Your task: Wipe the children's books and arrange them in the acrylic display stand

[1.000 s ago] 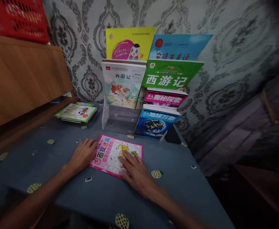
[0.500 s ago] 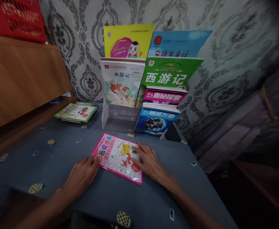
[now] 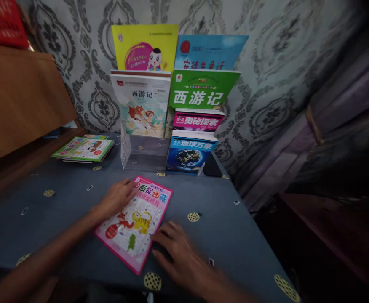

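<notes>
A pink children's picture book (image 3: 137, 225) with a tiger and a fox on its cover lies flat and slanted on the cloth-covered table. My left hand (image 3: 116, 201) rests at its upper left edge, fingers stretched over the cover. At the lower right edge is my right hand (image 3: 175, 248), fingers curved and apart, thumb lower down; their tips are at or just touching the book's side. The right hand is slightly blurred.
Behind the book stands a clear acrylic book rack (image 3: 145, 158) holding several books, a blue globe-cover book (image 3: 187, 158) lowest. Green picture books (image 3: 86, 149) are stacked at left. A black flat object (image 3: 212, 166) lies beside the rack. Wooden cabinet (image 3: 23, 101) at left, curtain (image 3: 285, 160) at right.
The pink book has turned counterclockwise, its title now toward the rack, and shifted left. My left hand moved up along it, my right hand down and nearer me. The view swung slightly right.
</notes>
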Demonstrator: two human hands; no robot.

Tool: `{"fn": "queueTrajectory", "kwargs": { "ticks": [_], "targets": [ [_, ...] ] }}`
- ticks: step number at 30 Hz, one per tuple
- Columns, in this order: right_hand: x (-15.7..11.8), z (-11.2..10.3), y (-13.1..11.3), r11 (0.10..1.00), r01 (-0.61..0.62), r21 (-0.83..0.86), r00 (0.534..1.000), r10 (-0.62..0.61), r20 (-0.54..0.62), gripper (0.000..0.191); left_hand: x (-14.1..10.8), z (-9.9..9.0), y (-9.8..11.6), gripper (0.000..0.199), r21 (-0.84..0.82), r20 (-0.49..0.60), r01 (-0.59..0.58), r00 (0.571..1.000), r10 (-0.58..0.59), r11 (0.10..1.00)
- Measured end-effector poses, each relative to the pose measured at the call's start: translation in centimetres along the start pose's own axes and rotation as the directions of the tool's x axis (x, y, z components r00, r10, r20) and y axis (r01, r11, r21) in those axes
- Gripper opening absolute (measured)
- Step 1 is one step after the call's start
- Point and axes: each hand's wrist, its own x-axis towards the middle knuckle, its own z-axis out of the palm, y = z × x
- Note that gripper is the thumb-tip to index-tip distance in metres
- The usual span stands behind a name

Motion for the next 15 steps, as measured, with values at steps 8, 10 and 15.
{"fn": "queueTrajectory", "kwargs": {
  "ticks": [8,10,15],
  "targets": [
    [3.7,0.4,2.1,0.951,0.236,0.200,0.972,-0.229,-0.061,0.026,2.2,0.1,2.7,0.035,0.140,0.065,-0.085,0.995,0.076,0.986],
    [4.0,0.3,4.2,0.955,0.234,0.184,0.967,-0.210,-0.144,0.024,1.9,0.4,3.7,0.033,0.178,0.045,-0.145,0.989,0.140,0.973],
    [5.2,-2.3,9.7,0.967,0.024,0.253,0.970,0.038,-0.239,0.021,1.2,1.4,7.2,0.031,0.215,0.045,-0.300,0.954,0.297,0.929]
  ]
}}
